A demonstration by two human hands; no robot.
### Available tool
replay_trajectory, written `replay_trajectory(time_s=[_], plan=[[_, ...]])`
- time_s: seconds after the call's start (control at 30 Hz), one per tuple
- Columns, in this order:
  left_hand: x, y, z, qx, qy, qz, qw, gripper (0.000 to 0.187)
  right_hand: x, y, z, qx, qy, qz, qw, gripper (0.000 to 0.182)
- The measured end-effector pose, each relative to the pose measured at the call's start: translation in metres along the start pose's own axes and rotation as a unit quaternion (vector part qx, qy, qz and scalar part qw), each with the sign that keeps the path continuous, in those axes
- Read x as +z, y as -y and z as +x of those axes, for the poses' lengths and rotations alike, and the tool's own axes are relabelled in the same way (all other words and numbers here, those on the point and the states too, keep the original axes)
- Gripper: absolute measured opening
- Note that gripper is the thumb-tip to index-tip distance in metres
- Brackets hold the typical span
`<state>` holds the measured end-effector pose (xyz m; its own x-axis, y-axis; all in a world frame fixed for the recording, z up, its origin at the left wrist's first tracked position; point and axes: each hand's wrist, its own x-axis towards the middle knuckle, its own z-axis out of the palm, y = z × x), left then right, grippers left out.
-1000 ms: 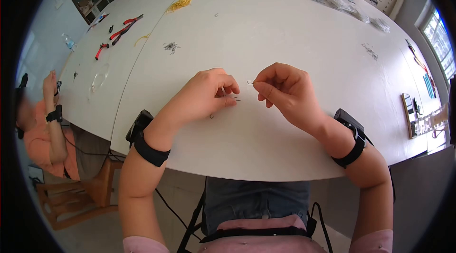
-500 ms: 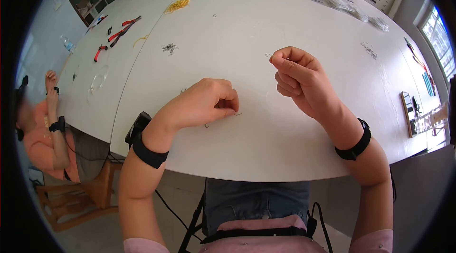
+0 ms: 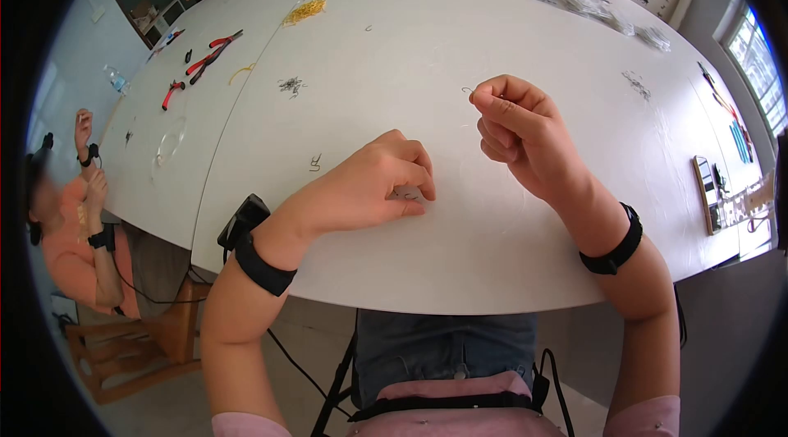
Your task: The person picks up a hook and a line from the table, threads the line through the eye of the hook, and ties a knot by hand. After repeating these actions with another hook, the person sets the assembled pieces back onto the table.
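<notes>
Hook [image 3: 466,91] pinched at right hand [image 3: 517,129] fingers' tips

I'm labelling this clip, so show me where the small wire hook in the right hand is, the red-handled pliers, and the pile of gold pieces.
small wire hook [image 3: 467,91], head view, its curved end.
red-handled pliers [image 3: 215,54], head view, mid-handle.
pile of gold pieces [image 3: 305,9], head view, the pile's centre.

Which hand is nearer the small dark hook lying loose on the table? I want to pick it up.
Left. The left hand rests on the table just right of the hook. The right hand is raised farther right, pinching another small hook.
</notes>
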<state>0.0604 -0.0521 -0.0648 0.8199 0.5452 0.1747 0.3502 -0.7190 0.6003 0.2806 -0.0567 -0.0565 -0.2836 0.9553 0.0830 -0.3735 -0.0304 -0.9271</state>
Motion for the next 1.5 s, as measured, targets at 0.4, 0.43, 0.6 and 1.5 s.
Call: replay_trajectory(time_s=[0.4, 0.43, 0.6, 1.5], plan=[[-0.001, 0.006, 0.003, -0.071, 0.008, -0.090, 0.993, 0.008, -0.057, 0.077, 0.003, -0.159, 0.061, 0.057, 0.984, 0.010], [-0.001, 0.006, 0.003, -0.071, 0.007, -0.089, 0.993, 0.008, -0.064, 0.086, 0.001, -0.176, 0.075, 0.072, 0.979, 0.012], [0.002, 0.010, 0.003, -0.061, -0.007, -0.108, 0.992, 0.008, -0.097, 0.132, -0.021, -0.245, 0.080, 0.083, 0.963, 0.017], [0.001, 0.006, 0.000, -0.076, -0.009, -0.113, 0.991, 0.006, -0.113, 0.309, -0.158, -0.513, -0.551, 0.068, 0.654, 0.008]])
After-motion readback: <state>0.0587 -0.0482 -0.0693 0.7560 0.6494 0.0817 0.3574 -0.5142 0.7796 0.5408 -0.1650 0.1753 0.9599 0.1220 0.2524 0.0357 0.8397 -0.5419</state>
